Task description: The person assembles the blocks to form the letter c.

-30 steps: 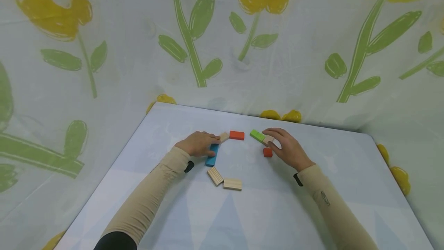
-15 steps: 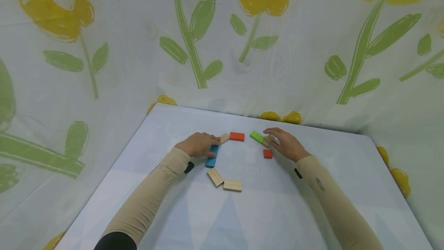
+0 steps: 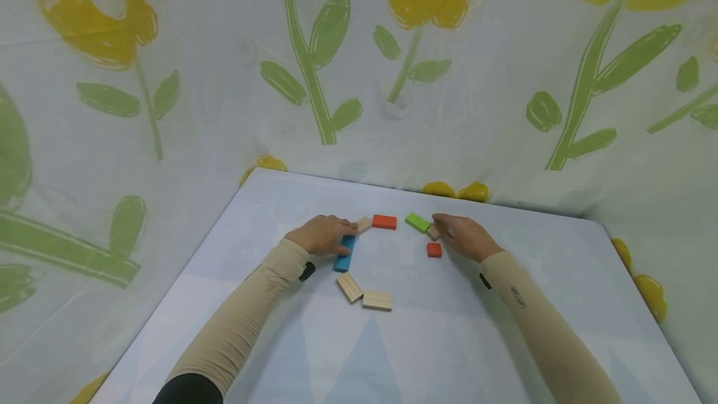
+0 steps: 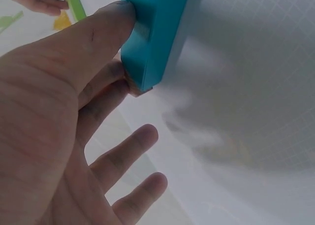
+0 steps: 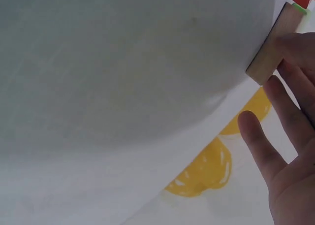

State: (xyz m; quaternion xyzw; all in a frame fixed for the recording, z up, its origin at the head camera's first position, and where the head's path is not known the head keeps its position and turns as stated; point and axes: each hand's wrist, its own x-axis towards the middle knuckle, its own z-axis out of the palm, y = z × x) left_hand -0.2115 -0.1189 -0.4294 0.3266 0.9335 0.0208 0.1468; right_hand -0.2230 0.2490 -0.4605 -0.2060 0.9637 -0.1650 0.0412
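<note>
My left hand [image 3: 323, 235] is at the far end of a blue wooden block [image 3: 343, 255], its thumb against the block's side. Its forefinger and middle finger bend in at the end, by a plain wooden block [image 3: 364, 224]; the other two fingers stick out in the left wrist view. On the other side, my right hand [image 3: 462, 237] pinches another plain wooden block [image 5: 275, 48] between thumb and fingers. That block adjoins the end of a green block [image 3: 417, 222]. A small red block [image 3: 434, 250] lies just nearer than the right fingertips.
Between the hands at the back lies a longer red block [image 3: 384, 222]. Two plain grooved wooden blocks [image 3: 378, 300] lie in front, forming a rough ring with the others. A pale table [image 3: 505, 341] meets a flower-print cloth [image 3: 477, 111] behind.
My right hand has shifted slightly, its thumb and fingers drawing closer together around the plain block by the green one. My left hand stays in place at the blue block.
</note>
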